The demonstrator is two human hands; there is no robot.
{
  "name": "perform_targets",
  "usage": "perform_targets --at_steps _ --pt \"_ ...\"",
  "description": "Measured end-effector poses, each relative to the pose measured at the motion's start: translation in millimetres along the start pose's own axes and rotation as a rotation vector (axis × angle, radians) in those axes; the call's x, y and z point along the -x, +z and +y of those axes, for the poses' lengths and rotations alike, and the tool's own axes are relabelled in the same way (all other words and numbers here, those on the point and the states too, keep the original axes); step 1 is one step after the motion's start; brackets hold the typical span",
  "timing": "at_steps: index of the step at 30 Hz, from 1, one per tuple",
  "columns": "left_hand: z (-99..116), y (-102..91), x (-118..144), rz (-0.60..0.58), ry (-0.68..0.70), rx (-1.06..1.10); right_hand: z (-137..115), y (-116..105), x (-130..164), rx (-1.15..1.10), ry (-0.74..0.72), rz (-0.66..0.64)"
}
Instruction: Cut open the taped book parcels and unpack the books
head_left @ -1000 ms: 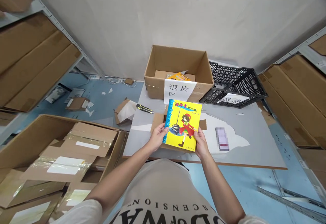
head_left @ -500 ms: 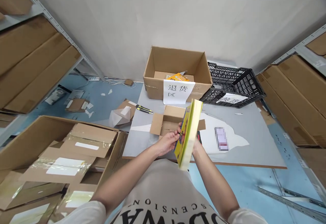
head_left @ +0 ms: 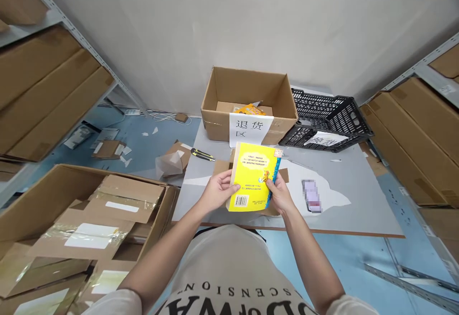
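A yellow book (head_left: 250, 174) with a blue spine is held up in both hands, its back cover with a barcode facing me. My left hand (head_left: 219, 190) grips its left edge, thumb on the cover. My right hand (head_left: 280, 193) grips the spine side, thumb on the cover and fingers behind. Under the book, a small open cardboard box (head_left: 221, 167) lies on the table, mostly hidden; only parts of its flaps show.
A large cardboard box (head_left: 215, 124) with a paper sign holds an orange packet (head_left: 251, 109). Beside it stands a black plastic crate (head_left: 322, 114). A utility knife (head_left: 202, 154) and a phone (head_left: 312, 195) lie on the grey table (head_left: 362, 200). At left, a big carton (head_left: 71, 169) holds several taped boxes.
The book has turned from edge-on to flat, so its back cover now faces me. Both hands now hold its opposite sides, and it covers more of the small box.
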State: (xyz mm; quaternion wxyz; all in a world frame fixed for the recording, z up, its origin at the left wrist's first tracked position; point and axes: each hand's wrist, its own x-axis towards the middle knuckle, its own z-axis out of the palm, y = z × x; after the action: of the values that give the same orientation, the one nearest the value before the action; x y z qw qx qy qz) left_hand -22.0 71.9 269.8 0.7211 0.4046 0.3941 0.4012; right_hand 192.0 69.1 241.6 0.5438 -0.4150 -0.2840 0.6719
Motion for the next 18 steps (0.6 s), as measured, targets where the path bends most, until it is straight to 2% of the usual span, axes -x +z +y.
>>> perform_targets --at_steps 4,9,14,18 --pt "-16 -4.0 -8 0.046 -0.011 0.010 1 -3 3 0.080 -0.027 0.077" --pt "-21 -4.9 -11 0.057 -0.003 0.023 5 -3 3 0.115 -0.047 0.112" --pt "-21 -3.0 -13 0.104 -0.018 0.035 1 -5 6 0.090 -0.033 0.088" --pt "-25 -3.7 -15 0.118 -0.051 0.165 -5 -11 10 -0.008 -0.002 0.058"
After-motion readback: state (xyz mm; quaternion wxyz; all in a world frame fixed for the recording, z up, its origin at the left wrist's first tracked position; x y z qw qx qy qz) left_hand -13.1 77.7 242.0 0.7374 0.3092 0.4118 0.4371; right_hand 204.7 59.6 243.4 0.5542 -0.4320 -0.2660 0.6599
